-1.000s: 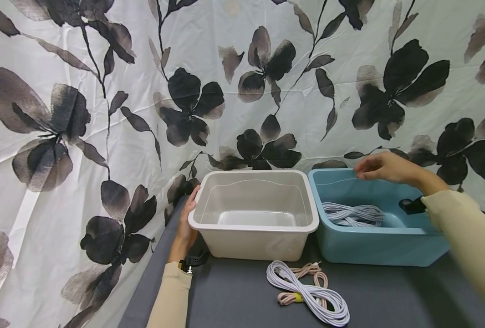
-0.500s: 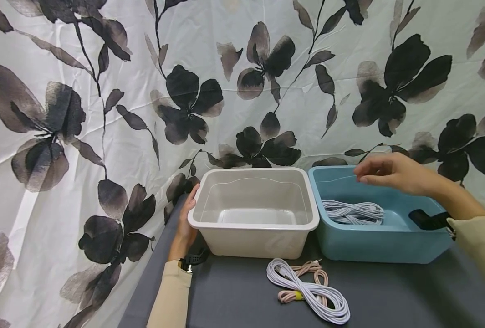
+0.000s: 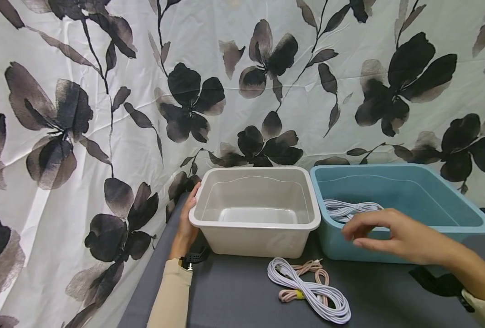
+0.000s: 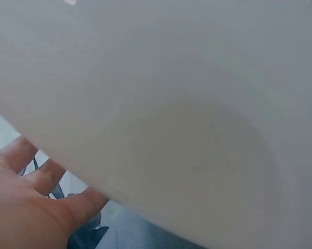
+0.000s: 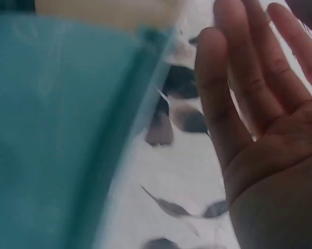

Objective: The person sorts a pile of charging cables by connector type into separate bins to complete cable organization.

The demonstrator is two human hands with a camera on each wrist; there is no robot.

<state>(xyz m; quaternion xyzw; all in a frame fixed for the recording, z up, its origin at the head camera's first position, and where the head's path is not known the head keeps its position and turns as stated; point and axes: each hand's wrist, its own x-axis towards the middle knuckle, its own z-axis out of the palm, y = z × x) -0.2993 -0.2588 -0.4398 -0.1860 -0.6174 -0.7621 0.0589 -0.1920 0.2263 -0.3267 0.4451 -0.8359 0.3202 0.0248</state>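
Observation:
My left hand (image 3: pixel 186 228) rests along the left side of an off-white plastic bin (image 3: pixel 254 242), near its rim. In the left wrist view its fingers (image 4: pixel 88 203) extend against the bin's wall and are partly hidden by it. My right hand (image 3: pixel 404 237) hovers before the front rim of a blue bin (image 3: pixel 435 171), loosely bent and holding nothing; the right wrist view shows its fingers (image 5: pixel 213 78) beside the blue wall. A bundle of white cable (image 3: pixel 342 208) lies inside the blue bin, partly covered by the right hand.
In front of the bins, a coiled white cable (image 3: pixel 334 305) lies across a pinkish cable (image 3: pixel 286 296) with a yellow tie (image 3: pixel 299 295) on the dark grey table (image 3: pixel 234 296). Behind hangs a white floral curtain (image 3: pixel 209 41).
My right hand has come down and toward me, from over the blue bin's far side to its front rim. The left hand and both bins stay put.

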